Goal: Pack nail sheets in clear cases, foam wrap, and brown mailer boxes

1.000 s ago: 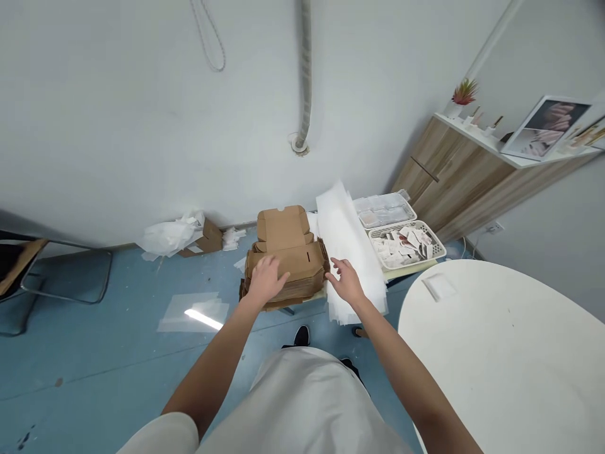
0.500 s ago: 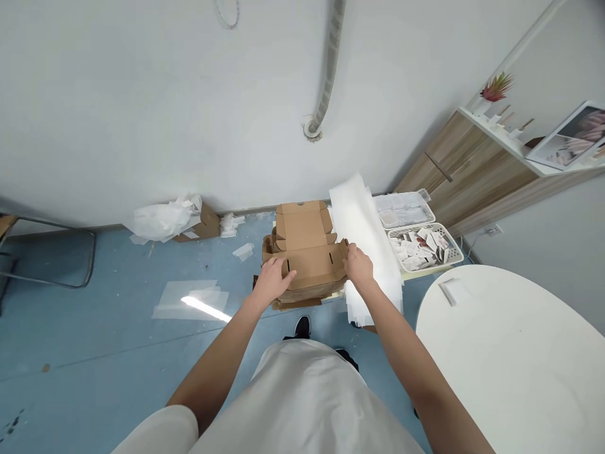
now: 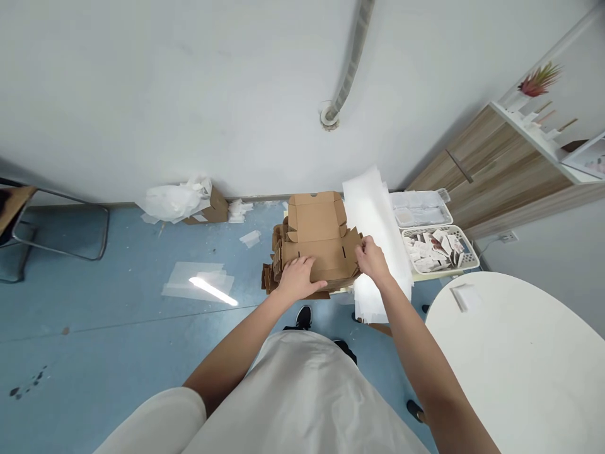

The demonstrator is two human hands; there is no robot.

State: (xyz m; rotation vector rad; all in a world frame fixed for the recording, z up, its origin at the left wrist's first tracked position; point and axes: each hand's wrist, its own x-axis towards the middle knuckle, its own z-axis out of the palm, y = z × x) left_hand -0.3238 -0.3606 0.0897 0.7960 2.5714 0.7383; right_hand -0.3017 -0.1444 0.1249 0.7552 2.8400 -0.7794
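Note:
A partly folded brown cardboard box (image 3: 317, 219) tops a stack of flattened boxes (image 3: 278, 257) in front of me. Its back panel lies flat, and two dark slots show in the nearer panel. My left hand (image 3: 299, 281) rests on the near left of that panel, fingers spread and thumb out to the side. At the right edge, the fingers of my right hand (image 3: 372, 260) are closed on a side flap (image 3: 351, 242) of the box; the fingertips are partly hidden. White foam sheets (image 3: 378, 221) lie in a pile just beyond my right hand.
Right of the foam sheets stand a white basket of small packets (image 3: 437, 249) and a tray with clear packs (image 3: 420, 208). A round white table (image 3: 524, 366) is at lower right. Plastic wrap (image 3: 172, 200) and a carton (image 3: 216, 208) lie by the wall. Another person's shoe (image 3: 414, 411) shows near the table.
My left hand has slid nearer to me along the panel, its thumb now off the front edge. The right side flap stands out more beside my right hand. The view has shifted slightly.

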